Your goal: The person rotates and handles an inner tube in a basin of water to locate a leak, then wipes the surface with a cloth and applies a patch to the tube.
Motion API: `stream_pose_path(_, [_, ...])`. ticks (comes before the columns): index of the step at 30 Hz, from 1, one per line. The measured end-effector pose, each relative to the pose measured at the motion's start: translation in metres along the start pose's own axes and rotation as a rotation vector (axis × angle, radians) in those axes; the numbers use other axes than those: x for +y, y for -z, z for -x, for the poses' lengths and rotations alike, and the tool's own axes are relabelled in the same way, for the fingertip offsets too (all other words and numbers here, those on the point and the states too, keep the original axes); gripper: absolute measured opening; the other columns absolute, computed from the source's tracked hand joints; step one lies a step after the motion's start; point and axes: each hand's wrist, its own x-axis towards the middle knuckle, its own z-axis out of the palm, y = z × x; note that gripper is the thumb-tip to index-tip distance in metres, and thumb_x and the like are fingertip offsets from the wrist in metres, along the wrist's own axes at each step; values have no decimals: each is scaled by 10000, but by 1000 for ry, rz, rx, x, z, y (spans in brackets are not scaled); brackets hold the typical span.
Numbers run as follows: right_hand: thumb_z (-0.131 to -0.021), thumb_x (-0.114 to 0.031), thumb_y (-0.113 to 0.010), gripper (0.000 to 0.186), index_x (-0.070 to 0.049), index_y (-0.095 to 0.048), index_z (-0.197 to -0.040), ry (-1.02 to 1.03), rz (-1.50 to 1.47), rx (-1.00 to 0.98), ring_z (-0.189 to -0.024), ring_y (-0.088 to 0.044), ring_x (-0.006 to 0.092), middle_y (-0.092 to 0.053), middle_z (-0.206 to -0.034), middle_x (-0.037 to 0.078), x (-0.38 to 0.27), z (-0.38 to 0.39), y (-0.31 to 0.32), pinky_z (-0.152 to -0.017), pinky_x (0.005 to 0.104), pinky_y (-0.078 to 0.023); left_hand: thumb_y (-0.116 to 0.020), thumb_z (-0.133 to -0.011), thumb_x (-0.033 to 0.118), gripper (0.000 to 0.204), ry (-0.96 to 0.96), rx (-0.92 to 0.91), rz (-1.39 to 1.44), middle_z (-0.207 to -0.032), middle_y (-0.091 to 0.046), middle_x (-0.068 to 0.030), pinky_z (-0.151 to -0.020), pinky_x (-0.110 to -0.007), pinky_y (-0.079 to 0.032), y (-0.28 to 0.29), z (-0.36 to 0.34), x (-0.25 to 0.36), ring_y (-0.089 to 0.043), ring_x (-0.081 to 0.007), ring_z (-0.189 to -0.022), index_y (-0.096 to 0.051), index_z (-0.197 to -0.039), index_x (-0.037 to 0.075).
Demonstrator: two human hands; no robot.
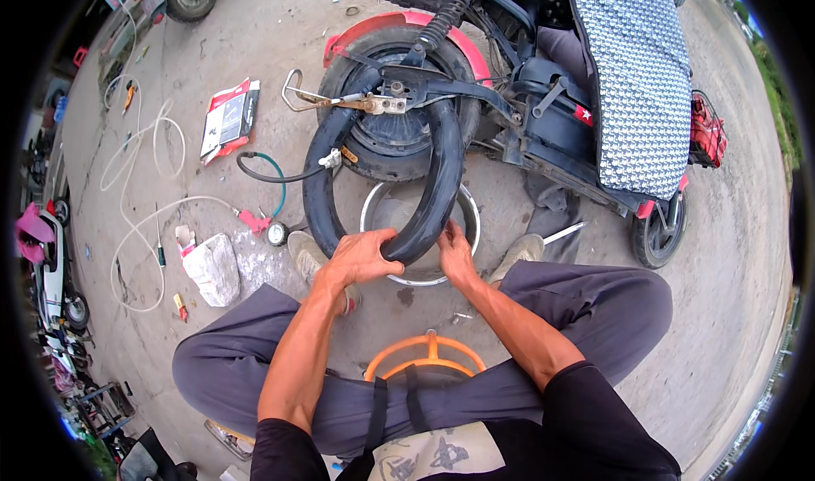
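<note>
Even overcast daylight, soft faint shadows, sharp centre, fisheye-bent dark rim

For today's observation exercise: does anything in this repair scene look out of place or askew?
Yes. A black inner tube hangs off the scooter's rear wheel instead of sitting inside it, its lower end gripped by the left hand and right hand over a metal basin. A white hose sprawls across the concrete.

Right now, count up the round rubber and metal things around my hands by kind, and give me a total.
Loose black inner tube, gripped by the left hand and right hand: 1
Mounted rear tyre on the scooter: 1
Metal basin on the ground under the tube: 1
Small scooter wheel at right: 1
Total: 4
</note>
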Motion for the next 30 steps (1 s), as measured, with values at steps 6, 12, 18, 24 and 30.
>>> stream_pose_path(6, [-1079,-318,-399,380,13,-584,-1059,-667,-713,19,-890,-654,305,-650,-975,165,19,-23,-10,-805,423,-545,-720,-608,407,655,5,-6,6,-922,-716,-161,-824,-404,-506,2,-5,-6,-687,-330,-910,-649,-1166,71])
stream_pose_path(12, [-1079,-302,-415,339,-45,-530,-891,-569,-787,-195,-701,-564,198,-575,-801,82,-69,9,12,-622,330,-482,-736,-596,385,697,15,19,78,-999,-723,-146,-851,-392,-507,5,-6,-27,-685,-311,-945,-645,-1212,72])
stream_pose_path(18, [-1077,-226,-450,322,20,-615,-949,216,-245,-278,-798,-657,207,-657,-883,109,-147,22,21,-694,331,-536,-729,-600,370,628,38,-31,121,-984,-710,-151,-845,-393,-504,7,-3,-27,-675,-325,-942,-650,-1149,75])
stream_pose_path(24, [-1085,-226,-450,345,42,-667,-1095,613,-100,-18,-1025,-663,191,-710,-1074,110,-149,-66,56,-950,316,-507,-716,-596,363,558,-17,3,124,-881,-690,-145,-789,-398,-492,14,3,-18,-659,-321,-863,-653,-1057,56])
stream_pose_path(30, [-1078,-304,-456,414,37,-661,-1192,528,-183,-130,-1172,-631,251,-699,-1178,143,-153,-80,64,-1060,364,-446,-708,-597,359,545,7,-20,128,-848,-674,-140,-761,-389,-478,17,6,-16,-636,-304,-819,-646,-1037,43])
